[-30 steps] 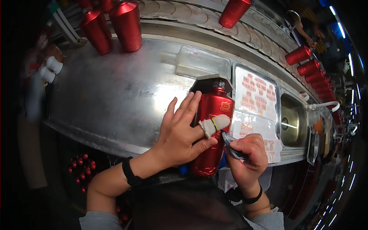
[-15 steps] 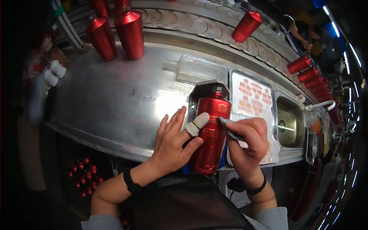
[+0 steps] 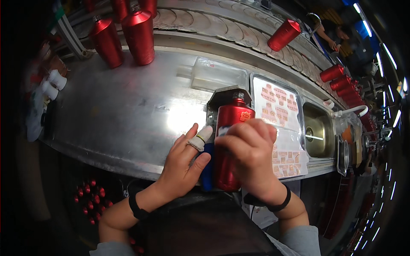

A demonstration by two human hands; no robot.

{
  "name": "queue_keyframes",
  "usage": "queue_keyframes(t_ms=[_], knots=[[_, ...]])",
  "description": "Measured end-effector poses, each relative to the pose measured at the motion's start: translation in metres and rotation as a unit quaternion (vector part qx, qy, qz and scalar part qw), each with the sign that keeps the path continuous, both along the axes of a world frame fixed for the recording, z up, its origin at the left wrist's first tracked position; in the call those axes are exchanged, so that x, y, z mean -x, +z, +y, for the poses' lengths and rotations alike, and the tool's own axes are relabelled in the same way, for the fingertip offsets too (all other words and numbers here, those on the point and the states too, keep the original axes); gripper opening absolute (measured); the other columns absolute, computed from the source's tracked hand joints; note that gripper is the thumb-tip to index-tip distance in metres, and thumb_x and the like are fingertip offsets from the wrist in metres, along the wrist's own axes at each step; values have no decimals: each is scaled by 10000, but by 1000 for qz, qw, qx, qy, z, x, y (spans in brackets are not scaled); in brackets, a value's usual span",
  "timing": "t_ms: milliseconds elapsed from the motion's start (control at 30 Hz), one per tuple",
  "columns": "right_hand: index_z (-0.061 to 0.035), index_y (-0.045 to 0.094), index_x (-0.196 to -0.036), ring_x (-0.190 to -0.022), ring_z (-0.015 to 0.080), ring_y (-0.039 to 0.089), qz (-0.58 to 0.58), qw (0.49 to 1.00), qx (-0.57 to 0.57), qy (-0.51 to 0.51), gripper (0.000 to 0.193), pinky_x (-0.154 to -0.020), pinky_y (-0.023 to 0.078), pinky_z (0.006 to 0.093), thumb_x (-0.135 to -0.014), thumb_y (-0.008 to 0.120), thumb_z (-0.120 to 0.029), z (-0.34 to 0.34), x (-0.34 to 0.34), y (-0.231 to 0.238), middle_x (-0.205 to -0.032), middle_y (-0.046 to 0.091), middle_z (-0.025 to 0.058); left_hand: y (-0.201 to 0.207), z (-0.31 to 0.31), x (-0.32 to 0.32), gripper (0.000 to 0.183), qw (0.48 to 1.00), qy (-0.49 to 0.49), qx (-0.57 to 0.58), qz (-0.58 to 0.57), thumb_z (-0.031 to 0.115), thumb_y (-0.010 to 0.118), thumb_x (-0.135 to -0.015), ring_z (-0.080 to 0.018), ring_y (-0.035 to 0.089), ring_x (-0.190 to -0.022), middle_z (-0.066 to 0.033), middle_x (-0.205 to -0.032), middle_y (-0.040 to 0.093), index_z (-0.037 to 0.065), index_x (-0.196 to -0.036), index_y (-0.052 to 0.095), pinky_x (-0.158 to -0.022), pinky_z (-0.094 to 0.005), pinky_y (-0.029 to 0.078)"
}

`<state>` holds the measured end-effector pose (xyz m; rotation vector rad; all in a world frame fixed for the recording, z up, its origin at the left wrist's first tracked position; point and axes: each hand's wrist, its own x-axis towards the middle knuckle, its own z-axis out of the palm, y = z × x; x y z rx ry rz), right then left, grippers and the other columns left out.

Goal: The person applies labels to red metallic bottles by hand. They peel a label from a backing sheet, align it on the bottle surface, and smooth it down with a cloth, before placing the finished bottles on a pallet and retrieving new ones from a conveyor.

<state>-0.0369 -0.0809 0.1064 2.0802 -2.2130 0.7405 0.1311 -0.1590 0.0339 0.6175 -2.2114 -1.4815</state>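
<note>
A shiny red bottle point(image 3: 231, 116) with an uncapped threaded neck leans back in a dark angular stand point(image 3: 218, 97) in front of me. Gold markings show on its upper part; my right hand hides much of the middle. That right hand point(image 3: 255, 158) is closed over the bottle's front, pinching a thin greyish flat piece point(image 3: 222, 130), blurred and mostly covered. Left of the bottle, my left hand point(image 3: 181, 166) is held with fingers stretched and holds nothing. A white wrap with a yellow band covers one of its fingers. Between it and the bottle is a blue piece point(image 3: 208, 168).
Right of the stand lies a tray point(image 3: 252, 96) with printed label sheets point(image 3: 279, 102), beside a sink point(image 3: 318, 132). A clear plastic box point(image 3: 220, 74) sits behind. Red bottles point(image 3: 139, 38) stand back left; another point(image 3: 284, 36) rests on the conveyor point(image 3: 200, 23). A person works far right.
My right hand has swung leftward across the bottle's front, turning its back toward the view. My left hand has come off the bottle and shifted left and slightly down.
</note>
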Motion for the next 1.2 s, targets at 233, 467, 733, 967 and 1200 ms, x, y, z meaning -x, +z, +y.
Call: queue_keyframes(t_ms=[233,467,733,967,1200], knots=[[-119,711,-924,-831,201,575,-66,995,1,71,326,-769,390,361,-599,700,-108,35,-5,9,-891,626,-3,-3,9,-11,461,999,17,-38,-2,234,529,-976,-379,431,-1343,-279,-1419,453,-28,-1354,504,-1087,-437,338],[-94,716,-925,-794,238,568,-179,983,20,36,395,-763,425,349,-545,688,10,63,14,1,-848,646,22,-1,19,19,476,999,-26,-21,13,327,538,-977,-369,381,-1380,-220,-1435,463,60,-1372,525,-1106,-547,263],[-54,684,-873,-722,219,568,-290,951,98,-35,246,-648,441,313,-662,758,46,86,27,-22,-800,626,62,-2,21,33,494,998,-17,57,-17,329,548,-971,-376,385,-1376,-224,-1458,435,62,-1385,519,-1105,-549,256],[-2,510,-992,-776,54,586,-649,705,37,-283,231,-677,484,196,-870,700,-48,99,43,-52,-871,618,53,7,25,42,486,993,-28,99,-48,358,553,-959,-403,388,-1361,-283,-1485,355,89,-1364,553,-1104,-579,233],[-21,535,-978,-733,38,559,-650,708,75,-267,203,-630,465,202,-867,701,-55,104,44,-62,-830,609,9,35,26,76,452,935,-48,326,-128,418,553,-938,-481,290,-1386,-316,-1509,278,111,-1255,653,-1118,-623,137]])
